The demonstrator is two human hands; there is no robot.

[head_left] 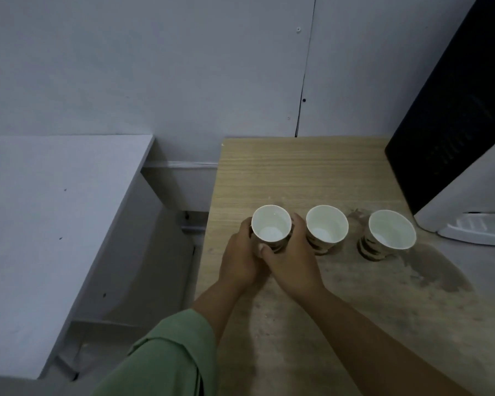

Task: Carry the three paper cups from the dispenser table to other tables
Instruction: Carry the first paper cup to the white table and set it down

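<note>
Three white paper cups with brown striped sides stand upright in a row on the wooden table [283, 172]. Both hands wrap the left cup [271, 224]: my left hand [240, 260] holds its left side and my right hand [290, 262] its right side, thumbs meeting in front. The middle cup [327, 224] stands just right of my right hand, apart from it. The right cup [392, 230] stands alone further right. All three cups look open at the top, with pale bottoms showing.
A water dispenser [463, 172] with a black panel and white drip tray [477, 228] stands at the table's right. A dark wet stain [437, 270] spreads in front of it. A white table [49, 224] sits to the left across a gap; a grey wall is behind.
</note>
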